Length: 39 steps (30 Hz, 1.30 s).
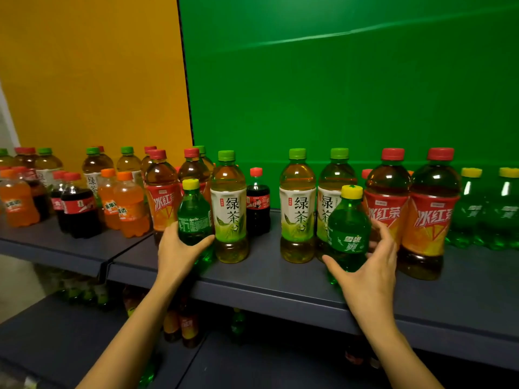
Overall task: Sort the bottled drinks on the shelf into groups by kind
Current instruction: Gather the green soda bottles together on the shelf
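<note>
Mixed bottled drinks stand along a dark grey shelf [280,279]. My left hand [177,254] grips a small green Sprite bottle [193,217] with a yellow cap, next to a green tea bottle [229,209]. My right hand [368,270] holds a second small Sprite bottle [348,234], thumb on its left side and fingers curled round its right. Behind it stand two more green tea bottles [297,209]. To the right are two red-capped iced tea bottles [431,214], then two Sprite bottles [471,209] at the far right.
A small cola bottle [257,203] stands behind the green teas. On the left shelf section, orange soda [130,206], cola [80,209], iced tea [163,192] and green tea bottles are mixed together. A lower shelf [56,332] holds more bottles. Yellow and green panels back the shelf.
</note>
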Tool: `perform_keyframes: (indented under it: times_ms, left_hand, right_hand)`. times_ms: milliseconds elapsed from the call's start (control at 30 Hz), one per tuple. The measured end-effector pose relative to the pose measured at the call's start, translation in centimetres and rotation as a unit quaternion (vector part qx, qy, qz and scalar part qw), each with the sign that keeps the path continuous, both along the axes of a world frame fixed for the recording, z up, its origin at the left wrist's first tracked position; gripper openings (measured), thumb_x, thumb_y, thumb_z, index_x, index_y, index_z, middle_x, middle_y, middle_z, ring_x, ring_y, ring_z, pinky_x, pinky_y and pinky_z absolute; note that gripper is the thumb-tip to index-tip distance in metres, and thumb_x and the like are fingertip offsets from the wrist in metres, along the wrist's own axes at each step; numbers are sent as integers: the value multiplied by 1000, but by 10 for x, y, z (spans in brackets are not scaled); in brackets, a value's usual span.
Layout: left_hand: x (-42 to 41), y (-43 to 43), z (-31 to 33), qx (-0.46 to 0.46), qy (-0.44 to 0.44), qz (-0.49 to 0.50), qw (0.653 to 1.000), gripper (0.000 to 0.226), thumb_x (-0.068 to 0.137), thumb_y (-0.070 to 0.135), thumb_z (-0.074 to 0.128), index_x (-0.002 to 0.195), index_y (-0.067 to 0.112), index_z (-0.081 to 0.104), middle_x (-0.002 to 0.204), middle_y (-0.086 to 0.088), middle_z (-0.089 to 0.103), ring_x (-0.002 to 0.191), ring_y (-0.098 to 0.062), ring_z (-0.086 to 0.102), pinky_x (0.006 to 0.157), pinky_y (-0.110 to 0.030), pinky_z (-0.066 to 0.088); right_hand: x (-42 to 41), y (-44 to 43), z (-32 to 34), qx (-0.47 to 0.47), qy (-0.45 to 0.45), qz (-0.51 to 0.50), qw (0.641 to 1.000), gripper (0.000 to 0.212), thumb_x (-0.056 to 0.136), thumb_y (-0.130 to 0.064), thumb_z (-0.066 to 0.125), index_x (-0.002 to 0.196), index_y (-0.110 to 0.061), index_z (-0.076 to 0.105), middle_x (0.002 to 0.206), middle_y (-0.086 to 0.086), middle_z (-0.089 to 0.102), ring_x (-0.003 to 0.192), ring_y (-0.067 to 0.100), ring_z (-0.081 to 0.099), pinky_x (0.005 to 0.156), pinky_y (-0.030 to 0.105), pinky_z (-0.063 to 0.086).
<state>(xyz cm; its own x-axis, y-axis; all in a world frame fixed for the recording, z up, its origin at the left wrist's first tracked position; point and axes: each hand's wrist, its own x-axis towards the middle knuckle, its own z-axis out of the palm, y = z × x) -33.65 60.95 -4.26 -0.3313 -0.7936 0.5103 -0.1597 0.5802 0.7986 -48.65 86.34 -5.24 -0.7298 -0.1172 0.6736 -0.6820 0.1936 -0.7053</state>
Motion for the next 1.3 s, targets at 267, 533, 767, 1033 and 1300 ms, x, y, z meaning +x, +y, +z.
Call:
perform_keyframes:
  times_ms: [267,533,767,1033,1300]
  left_hand:
    - [8,29,1,-16,64,-9,998,60,68,12,79,117,11,44,116,-8,57,106,-23,54,91,-39,46]
    - [10,103,33,-77,152,-100,980,67,61,14,83,99,51,42,102,24,54,91,17,55,78,-10,45]
    - [-34,203,69,-54,184,-244,951,68,43,38,74,106,35,49,95,27,66,90,10,62,70,-7,50]
    - [-141,306,60,-16,149,-356,922,71,46,33,79,110,26,49,104,7,65,97,-5,63,83,-20,51]
    - [-232,372,33,17,115,-332,936,71,61,18,85,113,20,38,100,17,57,96,-2,58,84,-17,46]
  right_hand:
    - [2,6,3,8,-28,49,998,88,61,-20,84,133,-12,34,131,5,41,117,21,46,97,39,44]
    - [-6,47,12,-15,-93,199,976,84,60,-10,85,123,-32,34,109,-26,50,103,-2,55,82,10,46]
    - [-43,131,38,-15,-96,196,976,86,56,-13,85,126,-28,37,119,-13,56,111,6,56,98,33,47]
    - [-129,218,53,15,-87,108,990,89,58,-10,85,131,-15,35,130,0,49,119,11,48,105,34,39]
    - [-185,252,31,77,-101,90,988,89,62,-11,84,133,-12,30,130,2,49,118,14,47,102,29,38]
